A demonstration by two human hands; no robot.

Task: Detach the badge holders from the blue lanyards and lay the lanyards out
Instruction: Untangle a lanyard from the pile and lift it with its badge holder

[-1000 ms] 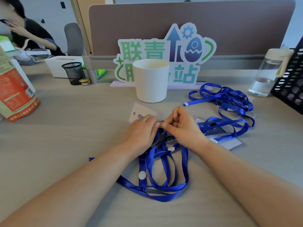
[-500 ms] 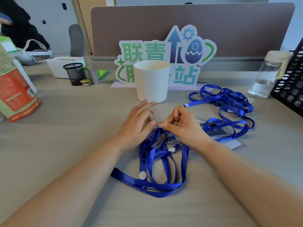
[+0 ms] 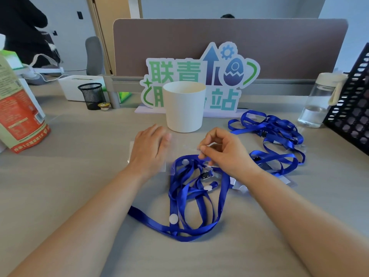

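Readable lettering: one cut-out sign, upper centre of the frame.

The standing cut-out sign (image 3: 199, 76) at the back of the tabletop carries the large green Chinese characters 联青 on its upper row, beside a blue arrow, a gear and a cracked-egg picture. On its lower row a teal 站 reads at the right; the characters to its left are mostly hidden behind the white cup (image 3: 184, 105). The red-and-green bag (image 3: 18, 108) at the left edge bears print too small to read.

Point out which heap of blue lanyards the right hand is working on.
The near tangle: the right hand pinches its top end. The other heap lies untouched by the water bottle.
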